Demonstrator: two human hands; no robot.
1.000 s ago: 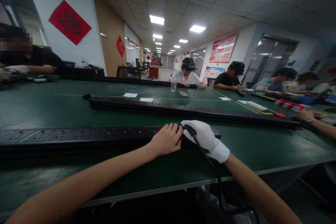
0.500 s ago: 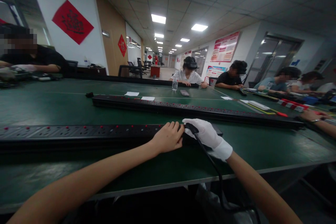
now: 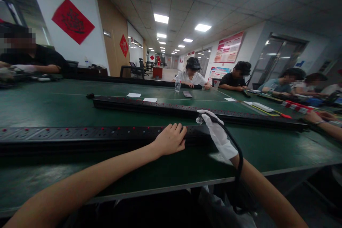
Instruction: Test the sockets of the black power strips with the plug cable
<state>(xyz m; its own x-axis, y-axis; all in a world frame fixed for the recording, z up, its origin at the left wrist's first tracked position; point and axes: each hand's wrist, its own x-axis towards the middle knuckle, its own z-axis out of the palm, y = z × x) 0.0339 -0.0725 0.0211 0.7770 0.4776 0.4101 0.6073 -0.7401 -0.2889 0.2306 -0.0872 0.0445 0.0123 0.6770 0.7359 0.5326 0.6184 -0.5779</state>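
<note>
A long black power strip (image 3: pixel 80 134) with sockets and a row of red buttons lies along the near part of the table. My bare left hand (image 3: pixel 171 139) rests over its right portion, fingers curled over the body. Just above the strip's right end, my white-gloved right hand (image 3: pixel 217 133) grips a black plug (image 3: pixel 200 118), its metal prongs pointing left and apart from the sockets. From the plug a black cable (image 3: pixel 237 146) loops over the glove and drops past the table edge. The fingers hide part of the plug.
Behind lies a second long black power strip (image 3: pixel 149 105) with red buttons. Farther back are white paper slips (image 3: pixel 150 100), a water bottle (image 3: pixel 177 84) and a small stack (image 3: pixel 187 94). Co-workers sit across and at both sides; one person's hand (image 3: pixel 314 117) reaches in at right.
My right hand has lifted the plug up and right, off the near power strip, and turned it so the prongs show. The cable swung right. My left hand stayed on the strip.
</note>
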